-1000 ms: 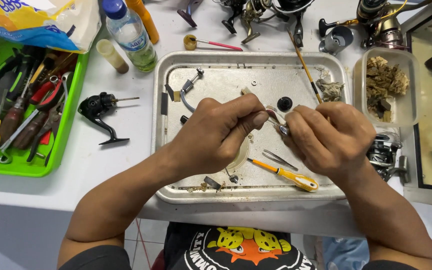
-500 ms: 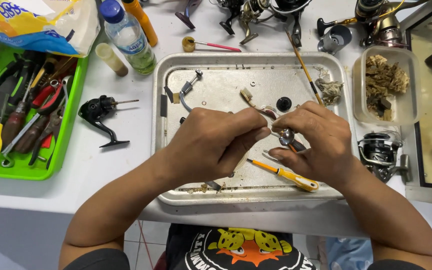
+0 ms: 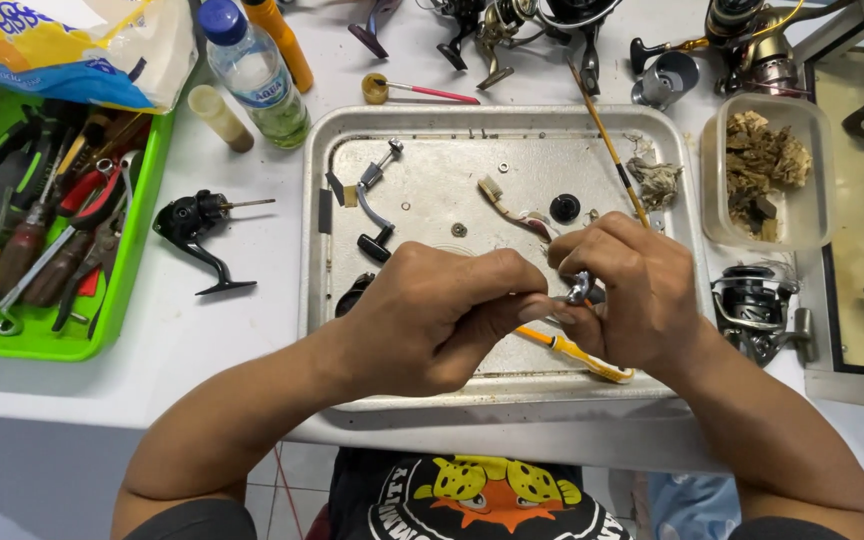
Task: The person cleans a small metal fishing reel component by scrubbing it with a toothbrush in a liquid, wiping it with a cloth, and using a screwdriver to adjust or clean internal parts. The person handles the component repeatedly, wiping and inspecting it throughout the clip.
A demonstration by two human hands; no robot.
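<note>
1. Hands: left hand (image 3: 442,320) and right hand (image 3: 632,295) both pinched closed on small metal reel part (image 3: 579,289), held over metal tray (image 3: 652,130).
2. Step, by judgement: fitting or cleaning the part.
3. Next: steady fine grip, perhaps yellow-handled tool (image 3: 582,356) beneath.

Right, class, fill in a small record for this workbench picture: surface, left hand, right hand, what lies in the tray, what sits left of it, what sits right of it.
Surface: white table with a metal tray in the middle.
Left hand: left hand over the tray, fingertips meeting the other hand.
Right hand: right hand pinching a small metal part.
In tray: yellow-handled tool, worn toothbrush, black knob.
Left of tray: black reel piece, green tool tray, water bottle.
Right of tray: clear tub, fishing reel.
</note>
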